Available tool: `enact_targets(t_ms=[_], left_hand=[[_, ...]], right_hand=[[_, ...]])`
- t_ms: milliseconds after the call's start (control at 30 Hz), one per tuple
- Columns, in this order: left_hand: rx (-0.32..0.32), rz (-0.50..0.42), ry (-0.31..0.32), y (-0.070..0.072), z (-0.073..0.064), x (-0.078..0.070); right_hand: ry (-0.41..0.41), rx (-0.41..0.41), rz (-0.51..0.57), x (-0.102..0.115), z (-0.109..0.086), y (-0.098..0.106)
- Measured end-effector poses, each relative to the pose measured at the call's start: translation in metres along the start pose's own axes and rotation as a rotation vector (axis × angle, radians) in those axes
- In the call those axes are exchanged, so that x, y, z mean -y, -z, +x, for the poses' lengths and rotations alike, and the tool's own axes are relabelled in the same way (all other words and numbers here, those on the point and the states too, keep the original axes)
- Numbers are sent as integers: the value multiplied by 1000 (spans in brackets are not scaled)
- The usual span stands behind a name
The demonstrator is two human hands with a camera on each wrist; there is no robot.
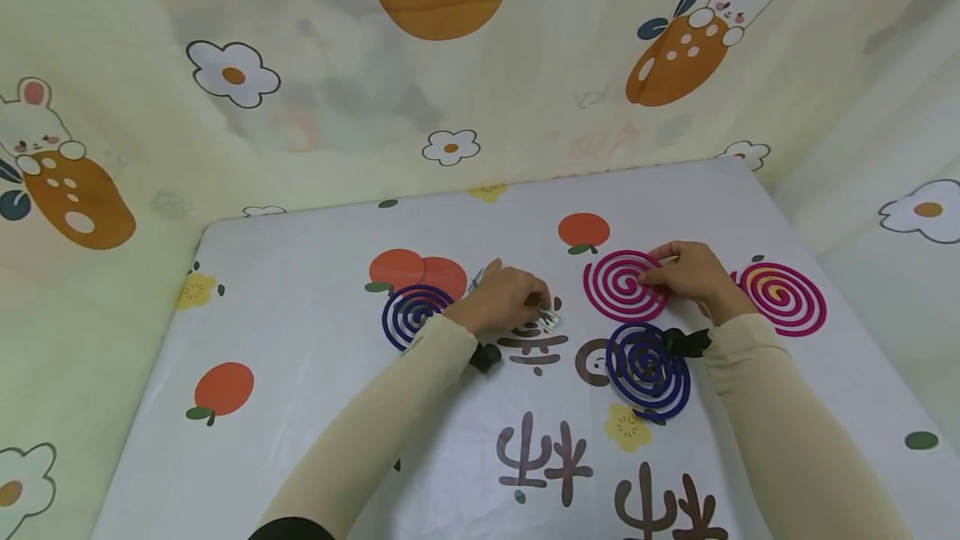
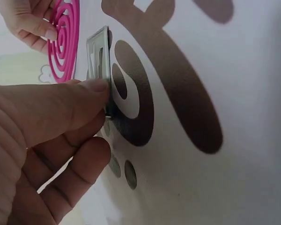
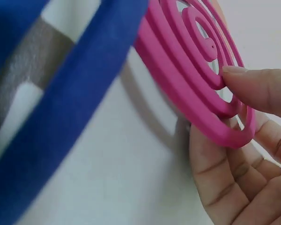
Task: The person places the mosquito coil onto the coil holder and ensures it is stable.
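My left hand (image 1: 510,300) pinches a small, flat metal coil stand (image 2: 99,54) with cut-out slots between thumb and fingertips, low over the printed cloth. In the head view the stand (image 1: 550,321) shows just below the fingers. To its right, my right hand (image 1: 692,277) grips the near edge of a pink mosquito coil (image 1: 624,286). In the right wrist view the thumb (image 3: 262,89) lies on top of this pink coil (image 3: 178,70) and other fingers are under it; the coil is tilted, with a shadow beneath.
A blue mosquito coil (image 1: 648,386) lies below the right hand, near its black wrist strap (image 1: 686,343). Another blue coil (image 1: 408,315) is partly behind the left forearm. A second pink coil (image 1: 795,298) lies at the right. A printed cloth wall (image 1: 337,148) rises behind the table (image 1: 300,415).
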State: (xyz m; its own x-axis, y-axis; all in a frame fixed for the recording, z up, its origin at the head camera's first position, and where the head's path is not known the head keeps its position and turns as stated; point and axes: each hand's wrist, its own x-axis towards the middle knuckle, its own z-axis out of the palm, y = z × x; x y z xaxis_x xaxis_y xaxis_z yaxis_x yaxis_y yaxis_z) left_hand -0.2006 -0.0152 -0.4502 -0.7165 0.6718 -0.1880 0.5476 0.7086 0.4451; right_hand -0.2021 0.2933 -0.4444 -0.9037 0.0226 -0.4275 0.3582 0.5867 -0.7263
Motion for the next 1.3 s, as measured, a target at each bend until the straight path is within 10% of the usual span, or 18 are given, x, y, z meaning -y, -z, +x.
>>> enact_targets(t_ms=[733, 1300], left_hand=[[-48, 114, -54, -16, -34, -7], [-100, 151, -82, -20, -67, -12]], right_hand=[[53, 93, 302, 5, -6, -10], [110, 103, 305, 18, -21, -23]])
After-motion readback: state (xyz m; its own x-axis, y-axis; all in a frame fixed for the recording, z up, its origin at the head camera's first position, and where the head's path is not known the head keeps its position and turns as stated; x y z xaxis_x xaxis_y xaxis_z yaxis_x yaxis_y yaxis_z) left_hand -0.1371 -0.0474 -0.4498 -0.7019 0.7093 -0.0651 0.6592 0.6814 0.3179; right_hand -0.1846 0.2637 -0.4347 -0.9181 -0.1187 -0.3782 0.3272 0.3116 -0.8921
